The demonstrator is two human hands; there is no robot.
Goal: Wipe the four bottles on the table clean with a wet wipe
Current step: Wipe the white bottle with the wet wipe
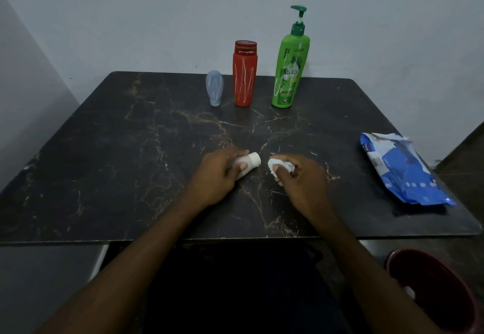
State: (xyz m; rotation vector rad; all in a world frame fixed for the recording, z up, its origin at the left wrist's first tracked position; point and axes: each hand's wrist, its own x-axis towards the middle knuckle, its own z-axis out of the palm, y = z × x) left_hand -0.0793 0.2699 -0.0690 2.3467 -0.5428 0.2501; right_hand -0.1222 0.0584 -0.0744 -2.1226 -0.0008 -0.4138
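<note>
dark marbled table (pixel 104 150) stands against a pale wall (pixel 131 14), with a clear bottle (pixel 214 87), a red bottle (pixel 245 74) and a green pump bottle (pixel 289 66) upright in a row near its far edge. near the front, the left hand (pixel 217 173) grips a small white bottle (pixel 250 162) lying tilted, and just beside it the right hand (pixel 301 179) pinches a bunched wet wipe (pixel 279 166). wipe pack (pixel 400 171) lies at the table's right.

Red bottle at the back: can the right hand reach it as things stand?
Probably yes: nothing stands between the right hand and the red bottle, though that hand holds the wet wipe.
</note>
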